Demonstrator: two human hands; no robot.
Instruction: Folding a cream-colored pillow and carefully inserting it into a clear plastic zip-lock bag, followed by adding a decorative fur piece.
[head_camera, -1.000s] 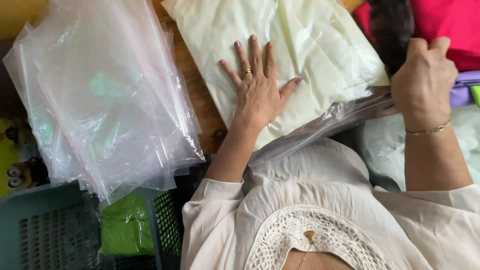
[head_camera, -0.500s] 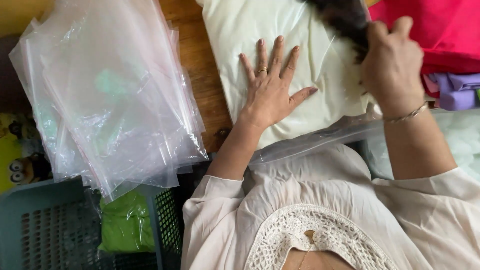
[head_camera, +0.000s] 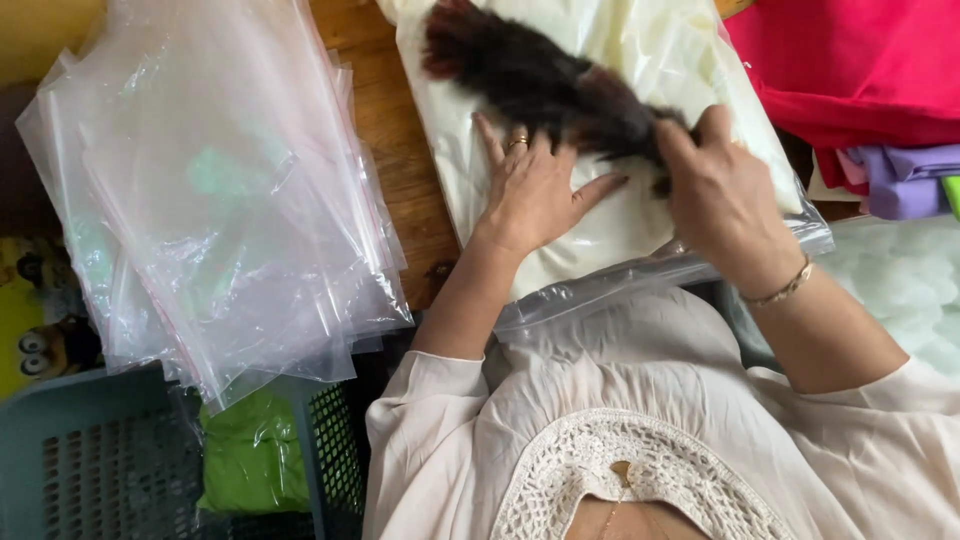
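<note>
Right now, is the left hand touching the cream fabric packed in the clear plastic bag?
Touching: the head view shows the left hand pressed flat on the bagged cream fabric.

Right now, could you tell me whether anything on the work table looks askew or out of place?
Slightly. The stack of clear bags is fanned out unevenly and overhangs the table edge above the green basket. Otherwise the left hand lies flat on the cream bagged fabric while the right hand holds a dark furry piece over it.

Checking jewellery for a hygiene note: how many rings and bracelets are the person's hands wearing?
2. A gold ring sits on a finger of the left hand, which lies flat on the cream bagged bundle. A thin bracelet circles the right wrist. More may be hidden by the dark hair bundle.
</note>
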